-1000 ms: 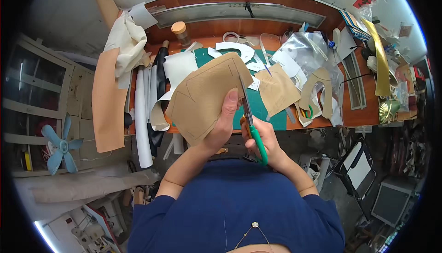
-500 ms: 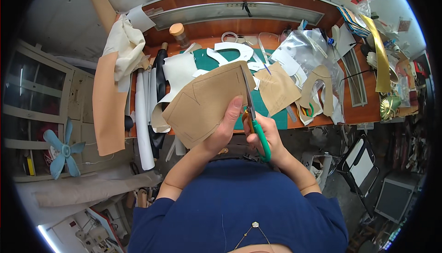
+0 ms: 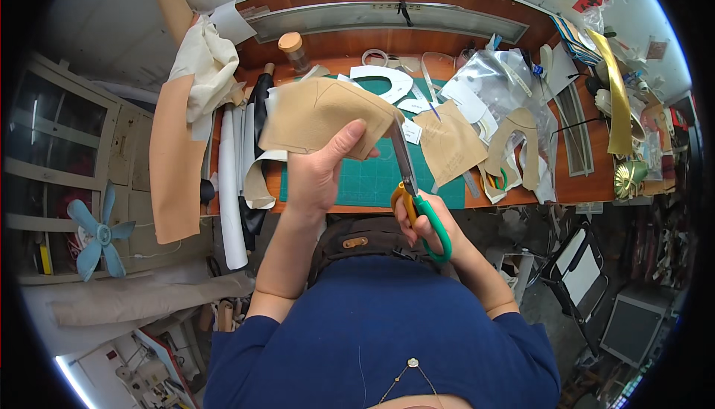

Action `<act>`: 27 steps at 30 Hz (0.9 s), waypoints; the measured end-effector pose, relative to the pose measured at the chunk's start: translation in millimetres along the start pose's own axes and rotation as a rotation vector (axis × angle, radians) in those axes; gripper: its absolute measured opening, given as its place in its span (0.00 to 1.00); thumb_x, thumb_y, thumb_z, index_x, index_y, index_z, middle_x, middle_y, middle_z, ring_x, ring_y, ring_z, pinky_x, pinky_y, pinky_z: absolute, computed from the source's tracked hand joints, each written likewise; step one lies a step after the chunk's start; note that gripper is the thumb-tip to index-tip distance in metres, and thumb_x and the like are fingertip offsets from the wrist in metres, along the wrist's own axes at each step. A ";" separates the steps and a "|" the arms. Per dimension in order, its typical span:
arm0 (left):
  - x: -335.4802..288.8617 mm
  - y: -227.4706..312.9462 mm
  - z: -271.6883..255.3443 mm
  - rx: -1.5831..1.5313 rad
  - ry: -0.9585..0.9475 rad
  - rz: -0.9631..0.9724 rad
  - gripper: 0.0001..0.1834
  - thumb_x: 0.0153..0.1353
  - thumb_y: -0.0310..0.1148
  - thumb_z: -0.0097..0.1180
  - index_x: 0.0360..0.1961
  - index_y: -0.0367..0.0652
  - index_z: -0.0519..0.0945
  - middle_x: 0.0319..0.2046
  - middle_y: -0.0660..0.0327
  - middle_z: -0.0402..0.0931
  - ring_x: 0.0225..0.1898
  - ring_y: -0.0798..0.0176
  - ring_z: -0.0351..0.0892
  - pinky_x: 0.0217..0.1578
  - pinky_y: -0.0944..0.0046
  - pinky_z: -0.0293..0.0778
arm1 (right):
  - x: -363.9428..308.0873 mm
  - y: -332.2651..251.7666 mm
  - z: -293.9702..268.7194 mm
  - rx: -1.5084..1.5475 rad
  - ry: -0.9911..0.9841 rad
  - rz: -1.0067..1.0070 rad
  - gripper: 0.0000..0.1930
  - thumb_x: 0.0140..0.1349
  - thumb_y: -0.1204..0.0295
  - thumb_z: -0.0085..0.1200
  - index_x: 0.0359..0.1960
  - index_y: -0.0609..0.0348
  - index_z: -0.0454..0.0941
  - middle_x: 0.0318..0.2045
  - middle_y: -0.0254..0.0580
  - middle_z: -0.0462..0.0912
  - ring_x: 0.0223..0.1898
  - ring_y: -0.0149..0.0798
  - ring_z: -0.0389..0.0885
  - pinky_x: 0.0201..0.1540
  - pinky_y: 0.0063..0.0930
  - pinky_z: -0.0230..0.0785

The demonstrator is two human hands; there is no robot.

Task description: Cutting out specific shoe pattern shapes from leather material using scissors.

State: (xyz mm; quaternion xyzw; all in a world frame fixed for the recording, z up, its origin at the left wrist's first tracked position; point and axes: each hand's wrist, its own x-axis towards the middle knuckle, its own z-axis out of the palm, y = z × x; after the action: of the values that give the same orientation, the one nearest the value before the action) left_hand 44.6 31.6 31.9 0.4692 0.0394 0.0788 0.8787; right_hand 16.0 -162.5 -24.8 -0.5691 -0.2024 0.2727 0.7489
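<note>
My left hand (image 3: 325,163) is closed on a tan leather piece (image 3: 316,115) with lines drawn along its edges, thumb on top, held above the table. Fingers of my right hand (image 3: 428,223) are wrapped round the handles of scissors (image 3: 408,178), one handle green, the other orange-yellow. The blades point up and away from me, their tips by the right edge of the leather; whether they touch it I cannot tell. Under both lies a green cutting mat (image 3: 357,186). A second marked tan piece (image 3: 452,143) rests to the right, with a blue pen (image 3: 434,113) on it.
White pattern pieces (image 3: 382,81) lie at the back of the mat. A curved tan cutout (image 3: 514,145) and clear plastic sheeting (image 3: 497,74) are on the right. Rolls of material (image 3: 232,193) stand at the table's left, beside a lidded jar (image 3: 293,52). A fan (image 3: 102,232) is far left.
The leather piece has turned and moved up and left with my left hand. The scissors have come lower and slightly right, away from where they lay along its right edge.
</note>
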 end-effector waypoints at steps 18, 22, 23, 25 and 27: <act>-26.0 20.1 -34.6 0.463 -0.270 -0.088 0.20 0.52 0.27 0.66 0.45 0.34 0.73 0.34 0.55 0.78 0.32 0.63 0.81 0.23 0.67 0.80 | -34.5 7.6 -4.4 -0.366 -0.033 0.069 0.27 0.56 0.46 0.57 0.24 0.60 0.64 0.18 0.36 0.63 0.20 0.31 0.58 0.23 0.25 0.56; -31.1 15.5 -34.1 0.467 -0.297 -0.104 0.21 0.52 0.27 0.66 0.46 0.34 0.74 0.36 0.56 0.78 0.33 0.65 0.80 0.24 0.68 0.79 | -34.5 9.6 1.3 -0.301 -0.016 0.072 0.27 0.55 0.47 0.58 0.24 0.60 0.65 0.19 0.35 0.64 0.21 0.32 0.59 0.24 0.26 0.56; -32.7 13.5 -33.4 0.481 -0.311 -0.095 0.22 0.52 0.28 0.65 0.47 0.34 0.74 0.37 0.57 0.78 0.34 0.65 0.80 0.24 0.69 0.79 | -33.5 9.1 3.6 -0.275 -0.004 0.051 0.27 0.55 0.48 0.59 0.23 0.60 0.65 0.19 0.35 0.64 0.21 0.31 0.60 0.24 0.25 0.56; -35.8 14.5 -29.2 0.467 -0.323 -0.128 0.26 0.51 0.28 0.67 0.51 0.36 0.71 0.45 0.57 0.75 0.39 0.65 0.78 0.24 0.69 0.79 | -32.1 10.3 6.4 -0.270 0.001 0.028 0.26 0.55 0.48 0.59 0.24 0.60 0.65 0.19 0.35 0.64 0.21 0.31 0.60 0.23 0.25 0.56; -37.5 17.1 -26.9 0.452 -0.336 -0.162 0.31 0.49 0.28 0.68 0.55 0.37 0.69 0.54 0.57 0.72 0.45 0.64 0.77 0.24 0.69 0.79 | -32.7 11.4 6.4 -0.266 0.006 0.007 0.26 0.55 0.48 0.59 0.24 0.60 0.65 0.18 0.35 0.65 0.21 0.31 0.60 0.23 0.25 0.55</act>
State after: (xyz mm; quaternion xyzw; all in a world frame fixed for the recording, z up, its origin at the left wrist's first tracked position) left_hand 2.1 56.4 31.0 0.6548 -0.0527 -0.0810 0.7496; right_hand -15.1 -176.3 -33.9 -0.6648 -0.2325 0.2441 0.6667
